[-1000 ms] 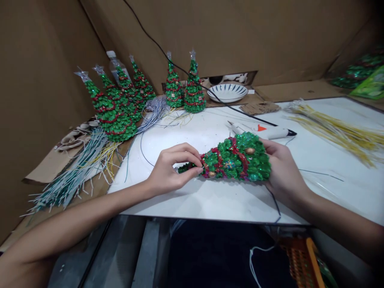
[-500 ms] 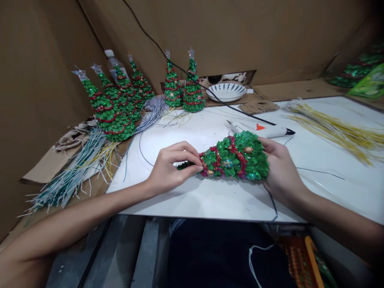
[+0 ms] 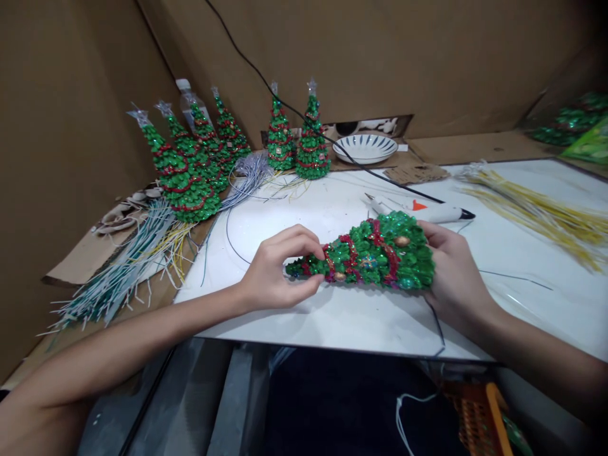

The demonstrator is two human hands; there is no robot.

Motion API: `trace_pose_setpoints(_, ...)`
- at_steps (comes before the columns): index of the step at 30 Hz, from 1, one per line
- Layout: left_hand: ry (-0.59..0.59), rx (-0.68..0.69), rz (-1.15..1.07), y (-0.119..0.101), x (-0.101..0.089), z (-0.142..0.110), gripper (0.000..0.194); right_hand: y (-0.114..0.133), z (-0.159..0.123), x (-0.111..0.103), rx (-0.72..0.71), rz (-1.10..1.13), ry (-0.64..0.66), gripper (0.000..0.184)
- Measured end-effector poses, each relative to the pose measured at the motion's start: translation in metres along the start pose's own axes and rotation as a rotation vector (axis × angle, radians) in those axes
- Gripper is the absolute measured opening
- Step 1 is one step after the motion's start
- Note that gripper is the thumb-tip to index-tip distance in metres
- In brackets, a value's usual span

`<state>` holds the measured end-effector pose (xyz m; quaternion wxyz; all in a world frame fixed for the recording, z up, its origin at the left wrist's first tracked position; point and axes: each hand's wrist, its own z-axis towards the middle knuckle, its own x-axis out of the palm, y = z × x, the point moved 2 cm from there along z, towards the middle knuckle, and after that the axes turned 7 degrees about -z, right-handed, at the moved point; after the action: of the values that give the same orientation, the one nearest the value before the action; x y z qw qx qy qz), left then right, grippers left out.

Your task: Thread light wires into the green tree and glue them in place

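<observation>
A small green Christmas tree [image 3: 363,256] with red glitter garland and tiny baubles lies on its side just above the white tabletop. Its tip points left, and no star shows on it. My right hand [image 3: 453,272] grips the wide base from the right, most of its fingers hidden behind the tree. Near the narrow end, my left hand [image 3: 282,269] has thumb and fingertips on either side of the tree, touching the garland. Just behind lies a white glue gun [image 3: 444,213] with an orange trigger, partly covered by the tree.
Several star-topped trees [image 3: 192,183] stand at the back left beside a plastic bottle [image 3: 190,101]. Bundles of teal-white wires [image 3: 118,266] and yellow wires [image 3: 541,209] flank the white board [image 3: 294,323]. A black cord [image 3: 266,79] crosses above a striped plate [image 3: 365,149].
My left thumb and fingers have parted from a pinch on the garland and now span the tree's narrow part. The whole view has shifted slightly; the right hand keeps its hold.
</observation>
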<state>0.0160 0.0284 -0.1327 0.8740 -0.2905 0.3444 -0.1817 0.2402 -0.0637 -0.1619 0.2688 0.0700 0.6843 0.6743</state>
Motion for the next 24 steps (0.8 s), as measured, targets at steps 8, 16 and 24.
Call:
trace_pose_setpoints(8, 0.149, 0.089, 0.118, 0.018, 0.0, -0.001, 0.07, 0.003, -0.001, -0.002, 0.023, 0.095, -0.037, 0.015)
trace_pose_setpoints(16, 0.201, 0.024, 0.109, 0.015, -0.003, 0.003, 0.062, 0.01, 0.004, -0.002, 0.123, 0.192, 0.041, 0.022)
trace_pose_setpoints(24, 0.183, -0.1, 0.177, -0.011, -0.017, 0.012, 0.056, 0.021, 0.005, -0.004, 0.186, 0.223, 0.113, 0.015)
